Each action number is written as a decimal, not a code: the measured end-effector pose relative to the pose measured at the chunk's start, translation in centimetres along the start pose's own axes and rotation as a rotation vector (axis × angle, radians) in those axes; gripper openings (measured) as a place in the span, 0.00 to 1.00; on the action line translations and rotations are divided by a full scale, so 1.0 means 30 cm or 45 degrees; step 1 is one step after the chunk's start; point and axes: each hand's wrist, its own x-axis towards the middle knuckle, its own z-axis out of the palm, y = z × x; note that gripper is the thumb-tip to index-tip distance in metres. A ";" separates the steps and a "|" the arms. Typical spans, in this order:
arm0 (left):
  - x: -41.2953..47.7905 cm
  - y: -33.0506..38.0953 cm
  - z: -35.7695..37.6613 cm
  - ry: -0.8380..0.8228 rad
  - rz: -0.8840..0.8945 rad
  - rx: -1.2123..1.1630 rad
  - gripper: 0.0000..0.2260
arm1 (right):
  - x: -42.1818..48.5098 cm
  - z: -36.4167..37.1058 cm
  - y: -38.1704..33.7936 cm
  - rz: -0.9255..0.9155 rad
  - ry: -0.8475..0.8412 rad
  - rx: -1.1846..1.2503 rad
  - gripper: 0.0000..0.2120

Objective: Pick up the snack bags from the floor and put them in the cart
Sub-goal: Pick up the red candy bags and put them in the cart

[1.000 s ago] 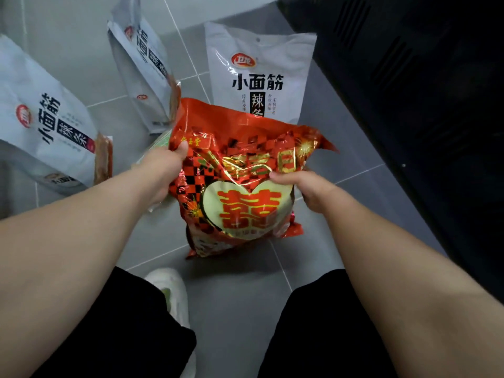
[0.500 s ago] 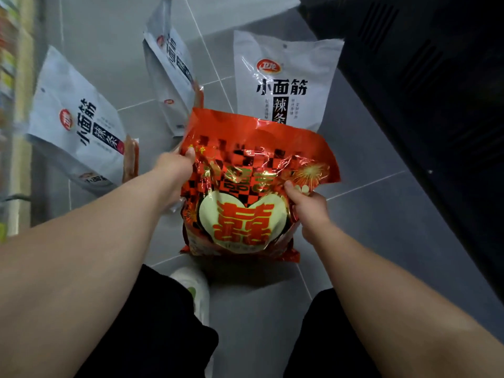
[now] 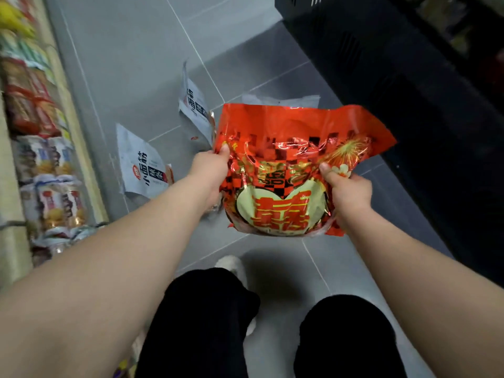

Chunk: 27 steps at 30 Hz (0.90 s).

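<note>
I have the red snack bag [image 3: 289, 170] up off the floor [image 3: 131, 64], upright and facing me, held at both side edges. My left hand [image 3: 210, 173] grips its nine o'clock edge, thumb on the front, the other fingers curled behind and out of sight. My right hand [image 3: 347, 192] clamps the three o'clock edge the same way, thumb pressed on the foil. I judge it takes two hands because the bag looks full and slippery, and a side grip should keep it from sagging or twisting on the carry.

Three white snack bags lie on the tiles. One [image 3: 144, 165] is at nine o'clock of the red bag, one [image 3: 195, 110] stands on edge at ten o'clock, and a third [image 3: 281, 100] is mostly hidden behind its top edge at twelve. A dark slatted unit [image 3: 409, 105] fills the two o'clock side; whether it is the cart I can't tell. Stocked shelves [image 3: 35, 132] run along the view's nine o'clock side.
</note>
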 end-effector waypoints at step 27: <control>-1.216 0.716 -0.125 -0.665 0.688 0.160 0.10 | -1.141 -0.779 -0.787 -0.217 0.485 0.425 0.07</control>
